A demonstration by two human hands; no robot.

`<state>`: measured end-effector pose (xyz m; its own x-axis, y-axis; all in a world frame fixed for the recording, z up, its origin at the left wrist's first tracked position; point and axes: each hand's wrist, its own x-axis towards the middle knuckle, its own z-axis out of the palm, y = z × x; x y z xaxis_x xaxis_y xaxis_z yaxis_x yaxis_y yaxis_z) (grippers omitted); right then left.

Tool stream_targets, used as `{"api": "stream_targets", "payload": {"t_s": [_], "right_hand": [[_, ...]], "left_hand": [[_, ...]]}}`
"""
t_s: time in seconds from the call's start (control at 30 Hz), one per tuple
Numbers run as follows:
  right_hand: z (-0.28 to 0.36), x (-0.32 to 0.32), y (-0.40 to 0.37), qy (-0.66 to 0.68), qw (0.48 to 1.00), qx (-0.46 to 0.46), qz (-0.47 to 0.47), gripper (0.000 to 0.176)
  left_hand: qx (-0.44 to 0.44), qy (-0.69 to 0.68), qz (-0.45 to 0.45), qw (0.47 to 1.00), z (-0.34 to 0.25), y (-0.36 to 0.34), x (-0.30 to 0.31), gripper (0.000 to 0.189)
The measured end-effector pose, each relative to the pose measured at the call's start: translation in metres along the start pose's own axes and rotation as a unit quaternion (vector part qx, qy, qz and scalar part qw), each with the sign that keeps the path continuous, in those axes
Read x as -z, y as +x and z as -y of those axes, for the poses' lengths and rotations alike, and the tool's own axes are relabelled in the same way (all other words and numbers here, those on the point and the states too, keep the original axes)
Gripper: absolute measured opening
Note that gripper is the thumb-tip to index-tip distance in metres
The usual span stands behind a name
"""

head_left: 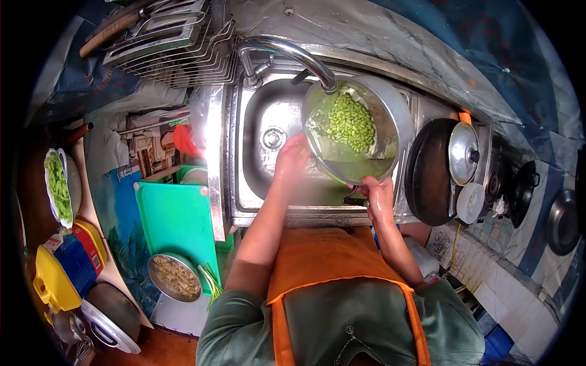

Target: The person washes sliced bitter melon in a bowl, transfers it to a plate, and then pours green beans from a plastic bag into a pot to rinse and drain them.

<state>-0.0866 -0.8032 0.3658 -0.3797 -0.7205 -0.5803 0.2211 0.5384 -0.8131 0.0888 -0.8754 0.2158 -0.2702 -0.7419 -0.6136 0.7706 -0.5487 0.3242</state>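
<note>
A metal pot (394,122) is tilted over the right side of the sink, under the faucet (326,82). Shelled green beans (351,125) lie heaped on its bottom, with some water around them. My right hand (377,196) grips the pot at its near rim, beside the dark handle (355,200). Over the basin, my left hand (294,157) is close to the pot's left rim; motion smears its fingers.
The steel sink (247,146) has its drain left of the pot. To the right stand a large dark pan (427,177) and a lid (464,152). A wire dish rack (183,67) is at the back left. Left of me are a green board (174,213) and a food bowl (175,297).
</note>
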Motion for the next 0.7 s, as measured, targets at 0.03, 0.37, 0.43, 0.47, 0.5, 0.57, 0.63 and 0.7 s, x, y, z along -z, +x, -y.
{"api": "stream_targets", "payload": {"t_s": [0.03, 0.37, 0.43, 0.47, 0.5, 0.57, 0.63, 0.7], "right_hand": [[0.001, 0.0, 0.0, -0.004, 1.0, -0.003, 0.002, 0.036], [-0.006, 0.002, 0.002, -0.002, 1.0, 0.007, 0.007, 0.034], [-0.005, 0.001, 0.001, -0.002, 1.0, 0.011, 0.003, 0.033], [-0.005, 0.002, 0.001, -0.003, 1.0, 0.014, 0.001, 0.032], [-0.006, 0.002, 0.002, 0.004, 1.0, 0.014, 0.002, 0.034], [-0.008, 0.002, 0.003, 0.018, 1.0, 0.014, 0.003, 0.04], [-0.005, 0.001, 0.001, 0.02, 1.0, 0.014, 0.004, 0.04], [-0.003, 0.001, 0.0, 0.019, 1.0, 0.015, 0.004, 0.041]], "left_hand": [[-0.006, -0.015, -0.003, 1.0, 0.001, 0.002, 0.001, 0.023], [-0.008, 0.026, -0.024, 0.999, 0.002, 0.004, 0.0, 0.023], [0.002, -0.009, -0.018, 1.0, 0.004, 0.005, 0.003, 0.027], [0.005, -0.015, -0.017, 1.0, 0.008, 0.009, 0.009, 0.031], [0.008, -0.021, -0.015, 1.0, 0.011, 0.012, 0.014, 0.036], [-0.014, 0.025, -0.03, 0.999, 0.011, 0.009, 0.011, 0.027], [-0.02, 0.039, -0.023, 0.999, 0.008, 0.005, 0.005, 0.024], [-0.01, 0.021, 0.005, 1.0, 0.003, 0.0, -0.004, 0.025]]}}
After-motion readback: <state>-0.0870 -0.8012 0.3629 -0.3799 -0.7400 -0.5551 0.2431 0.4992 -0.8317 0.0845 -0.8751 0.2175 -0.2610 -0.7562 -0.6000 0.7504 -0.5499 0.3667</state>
